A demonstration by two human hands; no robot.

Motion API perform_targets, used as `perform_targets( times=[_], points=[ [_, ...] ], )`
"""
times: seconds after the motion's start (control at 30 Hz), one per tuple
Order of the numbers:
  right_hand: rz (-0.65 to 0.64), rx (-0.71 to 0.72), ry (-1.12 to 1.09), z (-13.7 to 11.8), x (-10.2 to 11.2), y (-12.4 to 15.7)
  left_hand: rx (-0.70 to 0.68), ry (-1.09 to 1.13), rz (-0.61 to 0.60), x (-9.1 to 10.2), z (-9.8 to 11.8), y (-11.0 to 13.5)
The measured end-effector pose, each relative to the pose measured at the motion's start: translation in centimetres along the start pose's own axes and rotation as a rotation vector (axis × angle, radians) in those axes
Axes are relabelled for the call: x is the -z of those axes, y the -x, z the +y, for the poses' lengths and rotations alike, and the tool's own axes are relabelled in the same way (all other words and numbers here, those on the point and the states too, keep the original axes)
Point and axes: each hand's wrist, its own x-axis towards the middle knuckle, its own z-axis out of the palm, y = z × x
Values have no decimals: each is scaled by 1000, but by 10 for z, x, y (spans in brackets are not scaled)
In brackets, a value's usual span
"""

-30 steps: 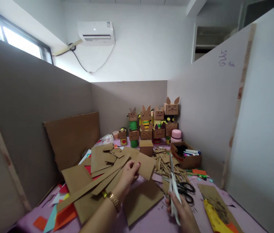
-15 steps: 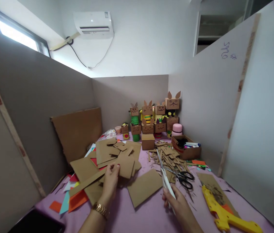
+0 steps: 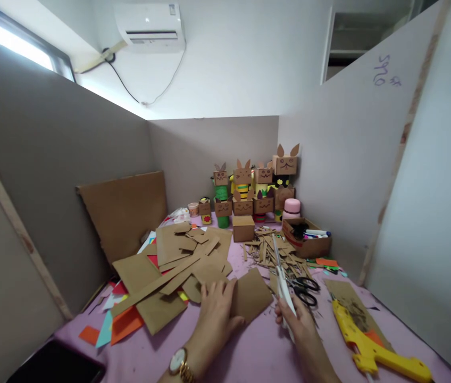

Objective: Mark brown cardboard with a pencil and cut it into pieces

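Note:
My left hand point(image 3: 216, 308) lies flat, fingers spread, on a brown cardboard rectangle point(image 3: 254, 297) on the pink table point(image 3: 257, 356). A gold watch shows on that wrist. My right hand point(image 3: 299, 322) grips white-handled scissors point(image 3: 282, 284), their closed blades pointing up and away, just right of the cardboard rectangle. A pile of cut cardboard sheets and strips point(image 3: 177, 260) lies left of and beyond my left hand.
Black-handled scissors point(image 3: 304, 290) and a heap of cardboard offcuts point(image 3: 273, 250) lie ahead. A yellow glue gun point(image 3: 369, 346) lies at right. Cardboard box figures point(image 3: 255, 191), a small box point(image 3: 243, 229), a pen box point(image 3: 307, 242) stand at the back. Grey partitions close in both sides.
My left hand let go of the cardboard piece it held and moved right, now pressing flat on the rectangle. The right hand with the scissors stayed about where it was.

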Motion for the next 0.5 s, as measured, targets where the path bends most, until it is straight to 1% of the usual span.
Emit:
perform_targets(
  times=[0.1,0.2,0.27,0.37,0.43,0.5],
  points=[
    [125,-5,32,2,3,-4,-10,67,-21,8,3,-1],
    [180,0,31,2,6,-8,-13,194,-86,18,6,-4],
    [160,9,16,0,8,-10,0,282,-122,24,6,-6],
    [81,7,-21,-1,9,-10,22,410,-136,30,4,-10],
    [30,-3,-48,0,8,-8,43,483,-95,32,2,-11],
    [32,-21,-87,3,7,-6,80,558,-18,32,0,-12]
  ],
)
